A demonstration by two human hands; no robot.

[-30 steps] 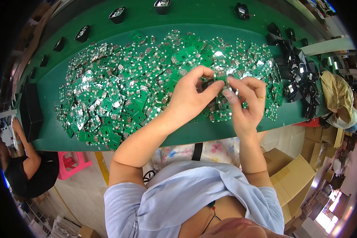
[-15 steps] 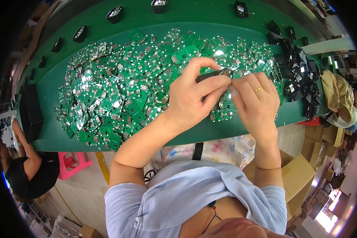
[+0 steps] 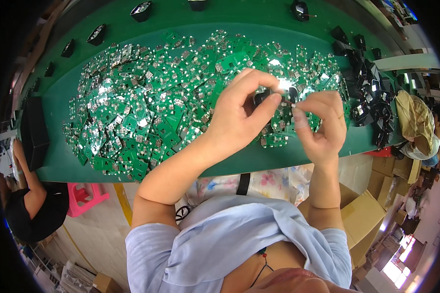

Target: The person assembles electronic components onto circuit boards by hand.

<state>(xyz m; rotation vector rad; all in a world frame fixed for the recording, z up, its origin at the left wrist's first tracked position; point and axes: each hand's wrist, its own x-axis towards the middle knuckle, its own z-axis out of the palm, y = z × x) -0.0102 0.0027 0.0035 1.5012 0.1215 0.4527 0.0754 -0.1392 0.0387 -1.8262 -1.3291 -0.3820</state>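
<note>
small black part (image 3: 262, 95) mostly hidden by left hand (image 3: 239, 117)

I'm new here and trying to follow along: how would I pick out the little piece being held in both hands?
Find the long green table heaped with small green circuit boards. Above the heap's right end, the left hand and right hand meet. Pinched between them is a small black plastic part, dark and lifted off the table, unlike the green boards below.

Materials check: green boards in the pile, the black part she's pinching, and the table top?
Green boards: likely laminate circuit board, glossy green coat, shiny metal spots glinting.
Black part in the left hand: looks like moulded plastic, dark with slight sheen; mostly hidden.
Table top: matte green mat or laminate, unclear which.
</note>
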